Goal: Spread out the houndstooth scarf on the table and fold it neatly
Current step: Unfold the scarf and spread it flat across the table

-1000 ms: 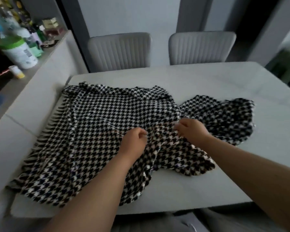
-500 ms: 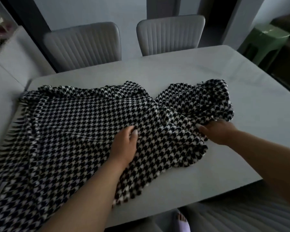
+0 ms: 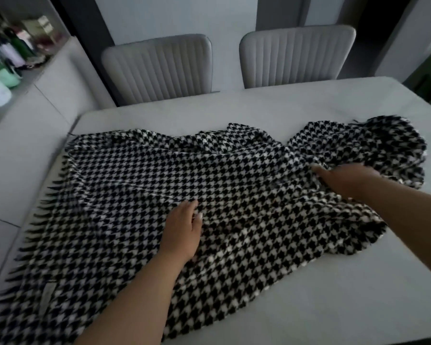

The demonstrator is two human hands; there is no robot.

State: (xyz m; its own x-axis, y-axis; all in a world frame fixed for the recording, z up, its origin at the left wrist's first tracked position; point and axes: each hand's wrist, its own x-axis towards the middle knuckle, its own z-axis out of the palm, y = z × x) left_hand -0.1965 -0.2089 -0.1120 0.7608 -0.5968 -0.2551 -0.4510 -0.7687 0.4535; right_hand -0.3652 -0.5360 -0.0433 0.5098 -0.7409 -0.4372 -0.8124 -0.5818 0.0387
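Head view — scarf (image 3: 139, 185) under left hand (image 3: 182, 232) — right hand (image 3: 343, 180) on bunched end.

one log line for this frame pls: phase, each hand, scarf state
phase: spreading | left hand: flat on houndstooth scarf | right hand: gripping bunched right part | scarf: left part flat, right end crumpled, not folded

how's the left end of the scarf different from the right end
The left end of the scarf lies spread fairly flat, its fringe showing along the edge; the right end is bunched in rumpled folds. The left end reaches the table edge; the right sits well on it. Both share the houndstooth check.
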